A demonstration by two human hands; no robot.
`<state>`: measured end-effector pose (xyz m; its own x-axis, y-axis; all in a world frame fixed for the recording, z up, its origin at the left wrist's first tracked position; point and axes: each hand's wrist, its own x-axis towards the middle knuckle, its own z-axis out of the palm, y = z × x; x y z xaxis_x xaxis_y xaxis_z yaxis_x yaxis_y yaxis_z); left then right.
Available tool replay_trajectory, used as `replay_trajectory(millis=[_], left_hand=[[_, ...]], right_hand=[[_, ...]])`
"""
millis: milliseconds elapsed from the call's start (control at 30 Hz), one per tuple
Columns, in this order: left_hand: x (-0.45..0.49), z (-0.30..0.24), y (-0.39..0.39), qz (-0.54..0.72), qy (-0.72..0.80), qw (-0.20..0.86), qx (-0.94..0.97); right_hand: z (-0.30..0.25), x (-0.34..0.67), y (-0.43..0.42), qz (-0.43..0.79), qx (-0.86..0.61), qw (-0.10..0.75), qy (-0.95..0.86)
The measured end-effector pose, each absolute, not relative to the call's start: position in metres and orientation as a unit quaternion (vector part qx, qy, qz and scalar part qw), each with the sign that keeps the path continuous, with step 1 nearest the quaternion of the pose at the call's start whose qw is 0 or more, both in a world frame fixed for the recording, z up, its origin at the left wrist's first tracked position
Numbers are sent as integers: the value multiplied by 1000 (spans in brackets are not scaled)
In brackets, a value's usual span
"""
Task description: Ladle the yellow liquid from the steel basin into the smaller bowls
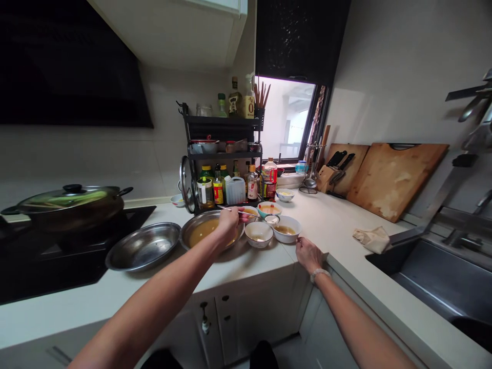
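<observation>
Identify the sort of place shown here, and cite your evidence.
Most likely a home kitchen: a lidded pan stands on a black hob, a metal sink is at the right, and a wooden chopping board leans against the wall.

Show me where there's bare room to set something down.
The widest bare stretch of counter lies between the rightmost white bowl and the cloth, with the cutting boards behind. A narrower strip runs between the stove and the counter's front edge. It's crowded around the left hand, where the filled basin, small bowls and rack stand close together.
</observation>
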<state>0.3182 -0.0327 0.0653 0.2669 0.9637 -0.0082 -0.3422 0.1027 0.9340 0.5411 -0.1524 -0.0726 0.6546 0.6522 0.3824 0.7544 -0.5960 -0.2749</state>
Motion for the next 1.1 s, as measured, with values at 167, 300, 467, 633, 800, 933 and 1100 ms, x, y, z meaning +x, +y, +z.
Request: replay_trajectory(millis=[167,300,467,633,800,933,1100], left_hand=[[269,74,-22,517,352,637,450],[226,74,-15,548,366,598,456],[185,65,-20,570,379,470,557],[164,52,-31,532,388,302,690],[150,38,-32,497,342,128,787],[152,31,-29,492,272,113,819],[186,40,-28,569,329,305,690]], right_hand=[[-74,542,-153,-126,-884,210,-399],[-76,543,-152,-127,-883,212,-398],[-77,545,-151,-126,-882,212,-402],[-80,548,-150,-130,-879,206,-409],[-80,547,-149,-128,-882,206,-405],[-76,544,-151,-120,-884,206,-401],[-73,541,-153,-114,-888,208,-393]])
